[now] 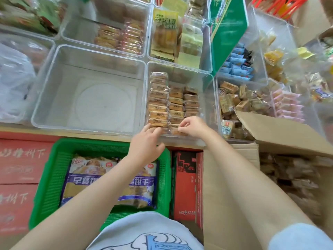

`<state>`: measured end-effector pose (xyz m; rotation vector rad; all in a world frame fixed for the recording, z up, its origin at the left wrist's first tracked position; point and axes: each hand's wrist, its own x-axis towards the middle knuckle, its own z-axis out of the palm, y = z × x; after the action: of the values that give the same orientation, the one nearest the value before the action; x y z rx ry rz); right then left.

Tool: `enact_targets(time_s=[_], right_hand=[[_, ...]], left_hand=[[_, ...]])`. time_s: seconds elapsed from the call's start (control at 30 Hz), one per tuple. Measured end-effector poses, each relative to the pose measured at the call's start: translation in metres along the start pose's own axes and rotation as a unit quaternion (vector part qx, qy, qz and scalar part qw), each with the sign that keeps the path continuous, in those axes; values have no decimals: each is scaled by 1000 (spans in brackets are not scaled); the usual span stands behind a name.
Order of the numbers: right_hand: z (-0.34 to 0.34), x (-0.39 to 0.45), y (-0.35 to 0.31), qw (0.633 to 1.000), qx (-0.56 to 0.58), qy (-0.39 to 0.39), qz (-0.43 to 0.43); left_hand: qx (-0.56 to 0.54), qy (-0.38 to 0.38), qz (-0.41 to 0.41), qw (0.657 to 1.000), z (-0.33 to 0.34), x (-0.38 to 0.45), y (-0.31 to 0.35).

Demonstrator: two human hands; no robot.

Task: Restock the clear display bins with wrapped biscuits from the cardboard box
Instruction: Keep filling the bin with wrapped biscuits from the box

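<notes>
A clear display bin [207, 91] in front of me holds rows of brown wrapped biscuits [167, 103]. My left hand [146, 141] reaches over the bin's near wall, its fingertips touching the nearest packs of the left row. My right hand [193, 126] pinches a wrapped biscuit [177, 132] at the near end of the middle row. The open cardboard box [281, 130] stands at the lower right with many wrapped biscuits [292, 175] inside.
An empty clear bin [45, 98] sits left of the one I work in. More bins of wrapped snacks fill the shelf behind and to the right. Below the shelf edge are a green basket [50, 177] with a biscuit bag and red cartons [185, 184].
</notes>
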<state>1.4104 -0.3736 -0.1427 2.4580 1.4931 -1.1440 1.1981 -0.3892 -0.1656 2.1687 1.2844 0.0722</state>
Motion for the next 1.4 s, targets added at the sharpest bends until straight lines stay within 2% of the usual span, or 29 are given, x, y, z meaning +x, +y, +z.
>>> enact_targets(time_s=[0.17, 0.27, 0.33, 0.4, 0.47, 0.57, 0.67, 0.73, 0.8, 0.83, 0.9, 0.97, 1.07, 1.23, 1.3, 1.4], right_hand=[[21, 7, -10, 997, -48, 40, 35], [6, -10, -13, 997, -76, 33, 3], [-14, -37, -10, 996, -34, 69, -53], [-37, -78, 0, 983, 44, 129, -125], [-56, -127, 21, 958, 149, 179, -165], [-71, -193, 74, 929, 243, 241, -140], [-71, -230, 142, 928, 249, 271, -58], [-65, -245, 185, 956, 197, 215, 14], [-52, -258, 222, 990, 71, 83, 86], [-42, -264, 235, 994, 10, 10, 107], [-25, -282, 261, 988, -43, -92, 117], [-8, -291, 277, 987, -32, -132, 82], [10, -292, 282, 987, -62, -146, 15], [22, -283, 270, 980, -147, -133, -32], [15, -284, 271, 986, -119, -113, -41], [2, -289, 283, 998, 6, -56, -27]], left_hand=[[-2, 6, 0, 1000, 3, 3, 1], [9, -10, 10, 1000, 2, -1, 1], [50, -18, 1, 999, -1, -7, 10], [86, 10, 7, 996, -3, -19, 28], [53, 42, 44, 997, -4, -34, 55], [-59, 56, 114, 990, -4, -54, 106], [-105, 69, 194, 973, 8, -73, 166], [-112, 75, 251, 958, 24, -86, 206], [-118, 65, 285, 949, 43, -99, 241], [-118, 58, 294, 947, 53, -105, 254], [-109, 49, 307, 944, 80, -118, 281], [-70, 67, 295, 951, 100, -124, 292], [-26, 95, 265, 959, 110, -124, 294], [13, 105, 253, 962, 105, -126, 293], [24, 107, 265, 958, 105, -127, 293], [26, 109, 260, 959, 107, -126, 296]])
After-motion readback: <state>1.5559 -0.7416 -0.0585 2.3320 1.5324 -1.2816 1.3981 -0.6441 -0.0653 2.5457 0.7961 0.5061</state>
